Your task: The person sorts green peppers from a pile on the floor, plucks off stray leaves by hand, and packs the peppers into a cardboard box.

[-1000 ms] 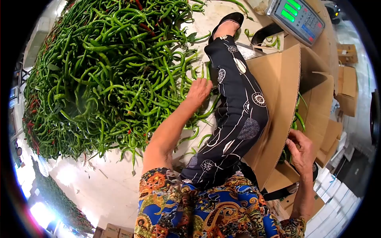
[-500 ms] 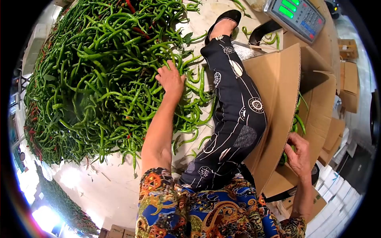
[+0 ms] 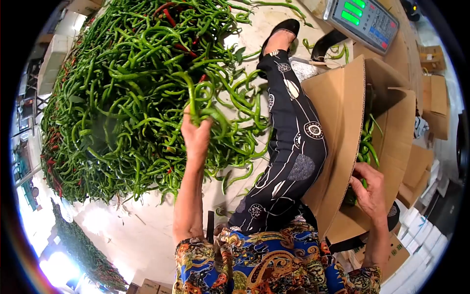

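Left grip (image 3: 197, 128) — fingertips hidden behind peppers (image 3: 192, 93).

The clothed leg (image 3: 293, 147) bars the low path between the pepper pile (image 3: 122, 103) and the carton (image 3: 399, 127); passage is over it. The carton's raised leg-side flap (image 3: 335, 112) adds a wall. Its mouth is open, partly blocked by the right hand (image 3: 369, 188) at the flap's edge.

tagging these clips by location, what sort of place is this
Probably a produce sorting and packing area: a huge heap of green chillies, an open cardboard box with chillies inside, and a digital scale with a lit display beside it.
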A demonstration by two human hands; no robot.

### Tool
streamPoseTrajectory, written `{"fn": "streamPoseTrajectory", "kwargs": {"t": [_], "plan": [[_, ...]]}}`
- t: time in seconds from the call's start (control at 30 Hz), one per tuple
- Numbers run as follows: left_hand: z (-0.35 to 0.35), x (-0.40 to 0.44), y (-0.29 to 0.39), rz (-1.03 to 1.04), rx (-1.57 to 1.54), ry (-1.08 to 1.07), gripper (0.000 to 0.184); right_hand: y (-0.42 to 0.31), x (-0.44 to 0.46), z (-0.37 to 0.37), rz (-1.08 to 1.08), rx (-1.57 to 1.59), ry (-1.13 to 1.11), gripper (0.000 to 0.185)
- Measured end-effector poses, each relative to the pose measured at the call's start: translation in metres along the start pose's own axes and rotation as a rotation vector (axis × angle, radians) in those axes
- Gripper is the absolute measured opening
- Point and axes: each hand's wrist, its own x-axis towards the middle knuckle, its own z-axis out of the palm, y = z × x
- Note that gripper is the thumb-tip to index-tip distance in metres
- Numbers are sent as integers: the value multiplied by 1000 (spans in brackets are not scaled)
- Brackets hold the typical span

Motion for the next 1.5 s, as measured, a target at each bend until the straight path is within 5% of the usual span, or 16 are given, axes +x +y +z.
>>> {"fn": "streamPoseTrajectory", "kwargs": {"t": [0.3,0.67,0.87,0.97,1.07,1.13,1.23,1.37,1.5], "plan": [[-62,-43,90,-49,-652,-177,64,-18,-4,-4,-2,150,-2,19],[-82,-49,128,-148,-1353,-490,60,-62,-25,-1,-39,430,54,17],[-72,-56,166,-102,-1525,-594,59,-96,-20,38,-156,426,-221,30],[-58,-62,185,-79,-1626,-672,58,-100,-16,71,-255,363,-291,64],[-37,-75,201,-98,-1670,-727,56,-105,-2,104,-366,219,-253,77],[-25,-80,206,-163,-1675,-772,57,-115,0,116,-195,757,-465,68],[-11,-84,205,-198,-1644,-827,60,-105,3,115,-227,770,-728,41],[5,-98,196,-156,-1357,-682,64,-88,-15,102,154,1439,-704,46],[38,-112,194,-251,-1396,-728,64,-63,-35,80,87,1796,-677,62]]}}
